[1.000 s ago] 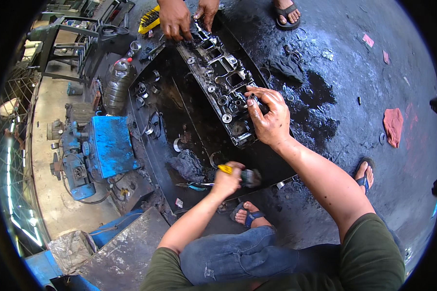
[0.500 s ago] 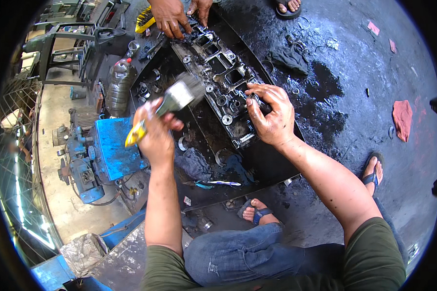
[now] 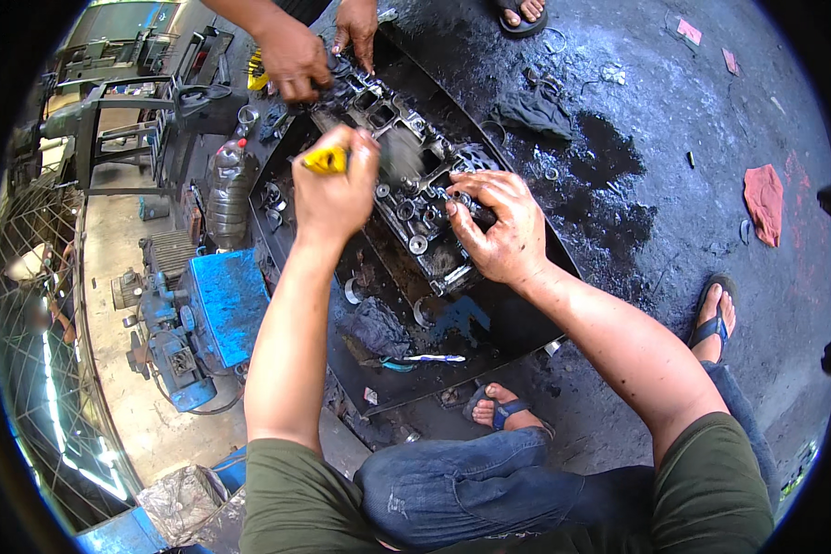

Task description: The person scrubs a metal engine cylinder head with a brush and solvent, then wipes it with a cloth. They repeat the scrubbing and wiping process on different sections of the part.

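Oily concrete floor, black tray (image 3: 526, 323). Your left hand (image 3: 337, 189) fists a yellow-handled hammer (image 3: 379, 157) over the cylinder head (image 3: 415, 198); your right hand (image 3: 499, 226) pinches a valve part. Most seats look unfinished.

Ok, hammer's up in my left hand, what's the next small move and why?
Probably bring the hammer straight down onto the spot the right hand pinches on the cylinder head. The left hand holds it raised just above that spot, and the right hand's fingers are steadying something small there.
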The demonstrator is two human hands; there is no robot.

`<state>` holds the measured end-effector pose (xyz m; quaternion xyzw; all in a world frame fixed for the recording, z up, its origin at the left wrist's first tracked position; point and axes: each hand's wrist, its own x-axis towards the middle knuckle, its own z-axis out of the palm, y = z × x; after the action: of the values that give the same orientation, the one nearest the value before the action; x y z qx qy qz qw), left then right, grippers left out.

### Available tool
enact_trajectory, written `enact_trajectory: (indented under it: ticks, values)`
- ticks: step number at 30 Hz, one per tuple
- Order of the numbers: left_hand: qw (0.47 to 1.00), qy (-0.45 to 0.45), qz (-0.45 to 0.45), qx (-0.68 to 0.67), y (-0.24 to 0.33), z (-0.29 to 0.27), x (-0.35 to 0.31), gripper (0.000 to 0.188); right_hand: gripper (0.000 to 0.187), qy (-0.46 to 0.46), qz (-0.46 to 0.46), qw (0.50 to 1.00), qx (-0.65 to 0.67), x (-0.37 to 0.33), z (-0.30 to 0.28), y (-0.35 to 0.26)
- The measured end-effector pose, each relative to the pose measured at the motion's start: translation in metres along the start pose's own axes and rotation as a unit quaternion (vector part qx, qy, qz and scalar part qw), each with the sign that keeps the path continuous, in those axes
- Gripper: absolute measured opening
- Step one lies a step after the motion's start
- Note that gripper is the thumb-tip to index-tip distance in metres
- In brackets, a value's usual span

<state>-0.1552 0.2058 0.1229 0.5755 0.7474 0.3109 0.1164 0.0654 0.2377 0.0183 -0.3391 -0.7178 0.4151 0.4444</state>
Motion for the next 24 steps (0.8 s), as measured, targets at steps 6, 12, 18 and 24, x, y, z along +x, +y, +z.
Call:
enact_trajectory:
  ticks: [6,12,18,24]
  values:
    - [0.998,0.031,-0.034,0.037,0.002,-0.002,0.001,0.029,0.020,0.010,0.001,1.000,0.001,0.000,0.000,0.000]
    - [0.992,0.115,0.024,0.050,0.002,0.000,-0.001,0.031,0.020,0.005,-0.025,1.000,-0.003,0.003,0.001,0.001]
    - [0.999,0.048,-0.002,0.001,0.010,-0.002,0.001,0.024,0.019,-0.004,-0.019,1.000,0.014,0.004,0.001,0.002]
    - [0.994,0.081,0.035,-0.056,0.005,0.005,-0.013,0.023,0.019,-0.009,-0.030,0.999,0.005,0.003,0.001,0.004]
